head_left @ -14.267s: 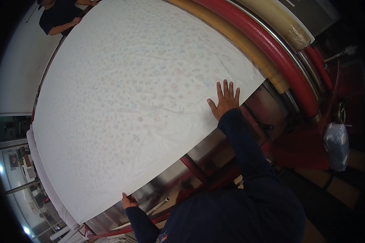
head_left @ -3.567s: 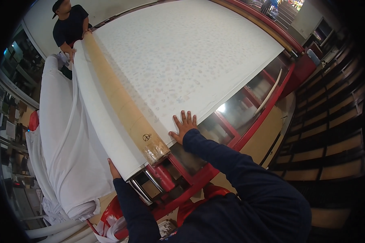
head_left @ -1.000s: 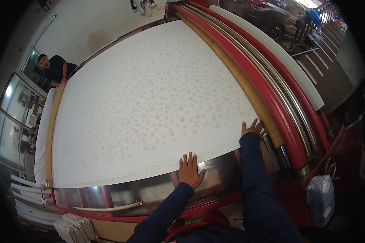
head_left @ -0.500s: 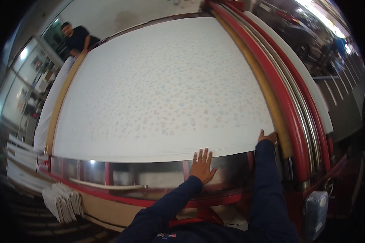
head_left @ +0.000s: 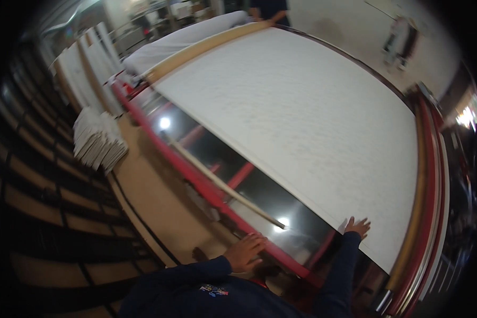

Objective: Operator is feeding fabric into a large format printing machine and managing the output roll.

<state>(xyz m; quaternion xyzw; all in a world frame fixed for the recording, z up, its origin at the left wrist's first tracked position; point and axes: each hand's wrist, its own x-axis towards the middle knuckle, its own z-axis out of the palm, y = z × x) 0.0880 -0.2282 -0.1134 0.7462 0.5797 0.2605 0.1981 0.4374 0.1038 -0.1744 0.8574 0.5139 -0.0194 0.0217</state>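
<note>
A wide white sheet of cloth or paper point(head_left: 323, 122) with a faint small print stretches over a red-framed table. My right hand point(head_left: 358, 227) lies on its near edge, toward the right corner, fingers spread and nothing held. Lower and to the left, my left hand point(head_left: 245, 252) is at the red rail point(head_left: 281, 257) along the table's near side. Its fingers are stretched out and it holds nothing. Between the rail and the sheet, a shiny glass-like surface point(head_left: 265, 183) carries a long pale rod point(head_left: 228, 188).
Right of the sheet run a brown tube point(head_left: 421, 175) and red and metal rollers point(head_left: 436, 175). Another brown tube point(head_left: 206, 50) borders its far left side, beside a pale fabric roll point(head_left: 191, 42). Another person point(head_left: 270, 10) stands beyond. Folded white stacks point(head_left: 98, 139) are at left.
The view has swung left. My left hand has left the sheet's near edge for the red rail. My right hand has moved from beside the brown tube onto the sheet's edge.
</note>
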